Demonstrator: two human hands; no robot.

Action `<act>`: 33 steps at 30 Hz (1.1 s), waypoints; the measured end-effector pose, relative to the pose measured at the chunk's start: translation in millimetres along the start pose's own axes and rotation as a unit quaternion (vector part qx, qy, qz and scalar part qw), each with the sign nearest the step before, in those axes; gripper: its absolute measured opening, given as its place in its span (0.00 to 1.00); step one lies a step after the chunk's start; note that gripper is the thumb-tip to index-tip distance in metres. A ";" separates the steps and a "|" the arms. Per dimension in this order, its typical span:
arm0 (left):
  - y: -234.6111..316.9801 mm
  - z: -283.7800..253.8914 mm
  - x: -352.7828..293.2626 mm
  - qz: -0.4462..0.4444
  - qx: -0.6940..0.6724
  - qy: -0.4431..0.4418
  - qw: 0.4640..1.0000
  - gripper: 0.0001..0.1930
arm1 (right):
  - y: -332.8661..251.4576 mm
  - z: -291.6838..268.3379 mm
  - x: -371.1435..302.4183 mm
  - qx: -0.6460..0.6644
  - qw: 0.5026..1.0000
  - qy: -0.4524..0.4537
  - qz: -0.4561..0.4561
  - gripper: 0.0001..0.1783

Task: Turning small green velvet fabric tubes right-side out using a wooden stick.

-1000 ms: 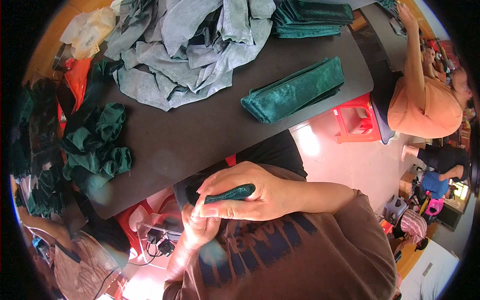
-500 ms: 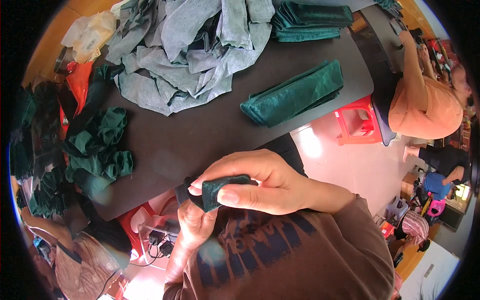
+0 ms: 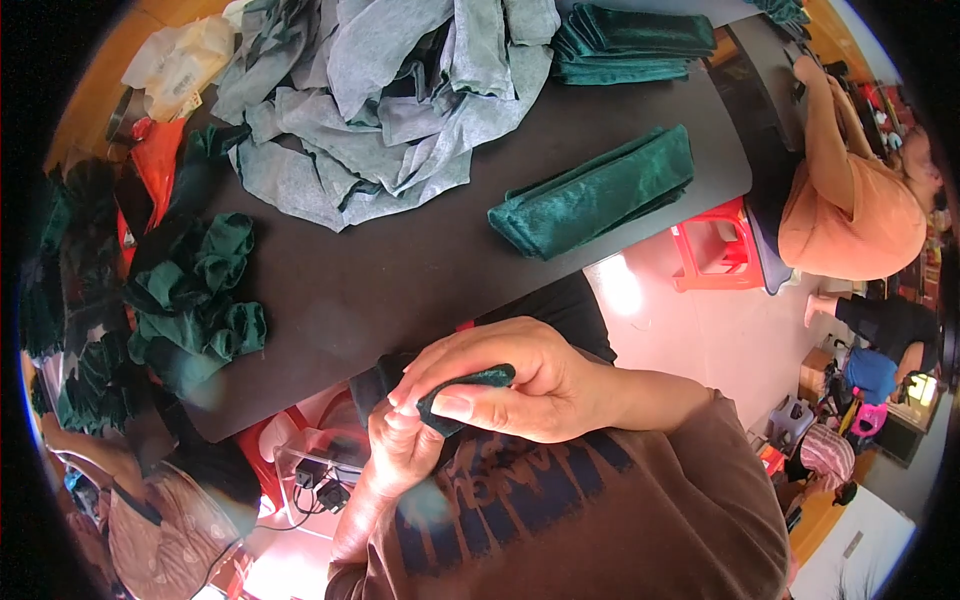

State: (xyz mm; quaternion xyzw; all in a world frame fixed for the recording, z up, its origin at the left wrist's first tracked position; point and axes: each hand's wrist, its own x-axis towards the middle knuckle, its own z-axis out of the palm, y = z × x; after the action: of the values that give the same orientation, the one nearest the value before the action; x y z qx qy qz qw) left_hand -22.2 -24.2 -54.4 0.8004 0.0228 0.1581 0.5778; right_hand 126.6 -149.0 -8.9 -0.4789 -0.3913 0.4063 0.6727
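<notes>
A small piece of dark green velvet cloth [image 3: 470, 388] is held in front of my chest, close to the near table edge. My right hand [image 3: 530, 385] is closed over it, thumb below and fingers bent above. From underneath, my left hand [image 3: 403, 445] pinches the cloth's lower end, its fingertips meeting those of the right. Most of the piece is hidden inside the two hands. Beyond them on the table lies a flat folded stack of green velvet strips [image 3: 595, 195].
The dark table [image 3: 330, 290] bears a heap of grey-backed cloth [image 3: 350, 150], another green velvet stack [image 3: 635, 45] and crumpled green strips [image 3: 195, 300]. A red stool [image 3: 715, 250] stands at the right. Co-workers sit at right, in an orange shirt [image 3: 850, 220], and lower left [image 3: 175, 520].
Both hands have shifted slightly down and right. The cloth between them has turned, and now shows as a narrow folded edge rather than a broad face.
</notes>
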 end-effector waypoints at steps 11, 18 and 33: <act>-14.9 -8.3 -19.0 -0.124 0.034 0.010 0.992 0.07 | 0.0 0.4 0.7 0.111 0.992 0.065 0.000 0.17; -7.1 -7.8 -14.2 -0.158 -0.009 0.016 0.987 0.08 | 2.7 7.2 1.6 0.133 0.989 0.053 0.024 0.19; -6.8 -3.5 -16.4 -0.146 -0.076 0.049 0.985 0.07 | 8.9 7.7 1.8 0.047 0.995 0.075 -0.044 0.24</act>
State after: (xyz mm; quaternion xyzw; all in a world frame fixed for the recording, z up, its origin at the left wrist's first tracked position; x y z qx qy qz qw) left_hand -37.8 -22.3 -63.5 0.7334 0.1557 0.1129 0.6520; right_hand 118.8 -143.0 -15.3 -0.4584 -0.3409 0.3574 0.7389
